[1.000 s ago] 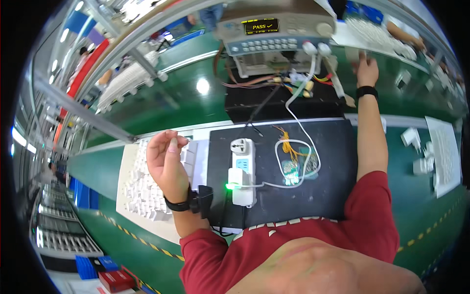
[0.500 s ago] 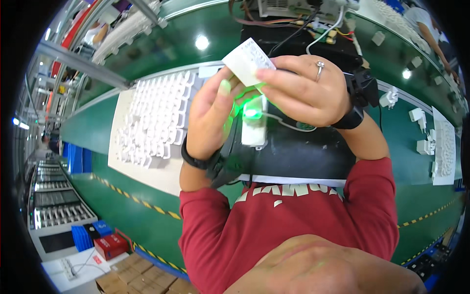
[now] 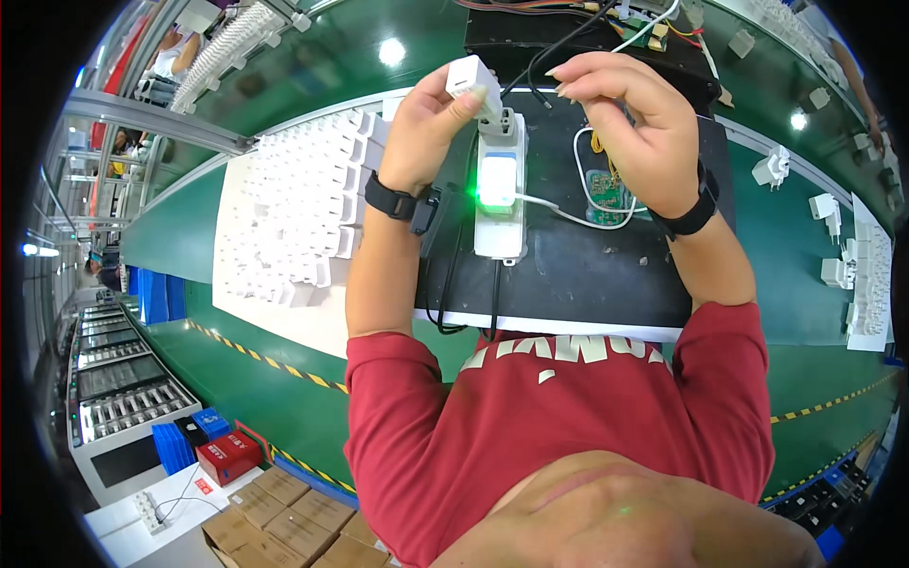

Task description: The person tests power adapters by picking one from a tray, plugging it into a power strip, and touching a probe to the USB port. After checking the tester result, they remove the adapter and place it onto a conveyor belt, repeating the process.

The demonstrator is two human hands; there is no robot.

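A change from two hands to one is shown: where a white adapter block (image 3: 471, 76) was held up between both hands with its printed side showing, it is now gripped by the left hand (image 3: 423, 137) alone, and a plain white face is turned up. The block is pinched between the left thumb and the fingers, which are partly hidden behind it. The right hand (image 3: 649, 142) has been drawn away to the side; its fingers are loosely bent, and nothing is seen held in them. The block is held over the upper end of a white power strip (image 3: 502, 237); whether the two touch cannot be told. Farther down the strip, a second adapter (image 3: 497, 180) is plugged in, its green glow visible at the side, with a white cable (image 3: 568, 216) led off across the black mat (image 3: 587, 279). From this, the two-handed handling of the block appears to be over, and the work in hand seems to rest with the left hand, the right being left free.
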